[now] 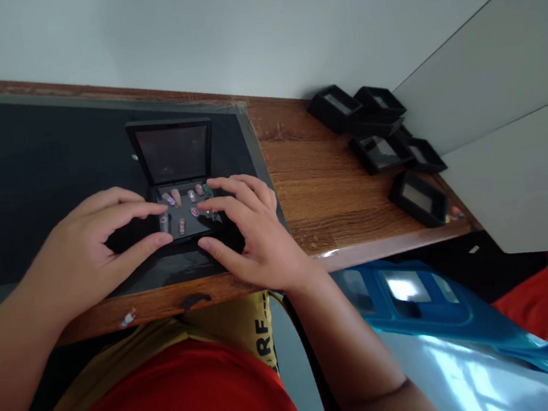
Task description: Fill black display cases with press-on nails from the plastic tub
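A small black case (172, 152) stands open on the dark mat, its windowed lid raised at the back. In its grey tray lie several decorated fake nails (182, 226), pink, purple and clear, with a green one at the right corner. My left hand (97, 242) is at the tray's left edge, thumb and index finger apart around a clear nail (164, 222). At the right side, my right hand (257, 234) has its fingers spread, fingertips over the tray and thumb by its front edge. Nothing is seen held in it.
The dark mat (41, 159) covers the left of the wooden table (311, 188). Several black frame-like boxes (419, 198) lie at the table's right end against the wall. A blue plastic chair (429, 306) stands beyond the front edge, at the right.
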Available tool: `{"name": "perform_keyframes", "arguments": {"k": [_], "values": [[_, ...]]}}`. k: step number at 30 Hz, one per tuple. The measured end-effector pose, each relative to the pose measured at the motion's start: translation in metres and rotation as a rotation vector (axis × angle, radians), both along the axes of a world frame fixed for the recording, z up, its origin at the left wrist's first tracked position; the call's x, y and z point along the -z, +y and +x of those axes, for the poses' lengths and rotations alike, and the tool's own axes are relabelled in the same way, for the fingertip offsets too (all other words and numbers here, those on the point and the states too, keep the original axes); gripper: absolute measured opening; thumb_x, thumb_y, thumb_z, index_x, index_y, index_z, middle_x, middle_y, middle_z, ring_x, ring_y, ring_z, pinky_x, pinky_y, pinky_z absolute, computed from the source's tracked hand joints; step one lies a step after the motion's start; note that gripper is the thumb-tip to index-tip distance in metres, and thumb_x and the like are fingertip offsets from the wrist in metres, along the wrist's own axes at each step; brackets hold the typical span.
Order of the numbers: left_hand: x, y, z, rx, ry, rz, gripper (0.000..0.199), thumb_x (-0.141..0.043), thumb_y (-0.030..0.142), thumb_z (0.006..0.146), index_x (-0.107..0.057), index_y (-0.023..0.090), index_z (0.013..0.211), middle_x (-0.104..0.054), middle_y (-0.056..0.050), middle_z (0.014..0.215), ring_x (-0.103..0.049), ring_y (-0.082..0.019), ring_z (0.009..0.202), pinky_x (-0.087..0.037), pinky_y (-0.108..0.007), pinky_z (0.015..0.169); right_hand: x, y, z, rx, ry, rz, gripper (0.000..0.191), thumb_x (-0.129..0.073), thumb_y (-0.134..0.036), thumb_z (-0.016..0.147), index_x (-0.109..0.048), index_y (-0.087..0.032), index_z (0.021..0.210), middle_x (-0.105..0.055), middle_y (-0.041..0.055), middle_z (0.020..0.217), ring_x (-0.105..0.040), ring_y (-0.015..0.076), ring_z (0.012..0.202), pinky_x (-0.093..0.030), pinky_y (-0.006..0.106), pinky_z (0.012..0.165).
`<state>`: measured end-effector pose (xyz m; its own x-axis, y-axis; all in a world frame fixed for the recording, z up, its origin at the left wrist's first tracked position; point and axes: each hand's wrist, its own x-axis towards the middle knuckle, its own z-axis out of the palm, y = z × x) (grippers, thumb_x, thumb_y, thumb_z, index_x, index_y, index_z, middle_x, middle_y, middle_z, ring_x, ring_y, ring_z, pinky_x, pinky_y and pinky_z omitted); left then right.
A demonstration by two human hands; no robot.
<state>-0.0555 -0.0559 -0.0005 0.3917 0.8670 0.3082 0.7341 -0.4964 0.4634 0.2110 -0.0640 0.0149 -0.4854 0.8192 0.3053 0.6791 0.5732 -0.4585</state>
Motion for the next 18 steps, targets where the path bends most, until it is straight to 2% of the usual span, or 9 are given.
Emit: {"name": "perform_keyframes", "arguments": {"k": [3,7,12,18], "values": [[0.002,0.0011,0.0017,0.012,0.008,0.024,0.035,-0.061,0.05,0.101,-0.076,0.023,0.117,-0.071,-0.007,0.112,-0.067,-0.027,0.107,-0.053,-0.043,0.095,-0.0008,-0.0007,-0.0015,0.048,-0.021,-0.02,0.037,-0.064,-0.043,0.1,-0.067,-0.025,0.132,-0.059,0.0091,0.155,-0.042,0.0319,0.149,-0.03,0.052,0.125],[0.0045,0.0025,0.0021,0.027,0.018,0.016,0.033,-0.062,0.05,0.101,-0.076,0.024,0.116,-0.071,-0.007,0.114,-0.068,-0.026,0.107,-0.052,-0.043,0.096,-0.0009,-0.001,-0.0029,0.1,-0.036,-0.016,0.034,-0.062,-0.043,0.101,-0.069,-0.025,0.128,-0.059,0.0095,0.154,-0.042,0.0322,0.148,-0.031,0.051,0.125],[0.0073,0.0056,0.0004,0.035,-0.023,-0.032,0.036,-0.062,0.056,0.098,-0.075,0.028,0.117,-0.072,-0.005,0.116,-0.069,-0.026,0.104,-0.053,-0.041,0.092,0.0007,-0.0001,-0.0031,0.102,-0.039,-0.002,0.032,-0.062,-0.044,0.101,-0.07,-0.023,0.124,-0.061,0.0105,0.151,-0.046,0.0311,0.144,-0.033,0.05,0.123],[0.0087,0.005,-0.0024,0.042,-0.041,-0.055,0.036,-0.063,0.055,0.098,-0.072,0.029,0.12,-0.071,-0.004,0.116,-0.066,-0.023,0.096,-0.052,-0.038,0.086,0.0027,0.0009,-0.0038,0.112,-0.024,0.02,0.03,-0.063,-0.042,0.1,-0.07,-0.023,0.123,-0.063,0.0103,0.149,-0.047,0.0307,0.143,-0.035,0.049,0.121]]}}
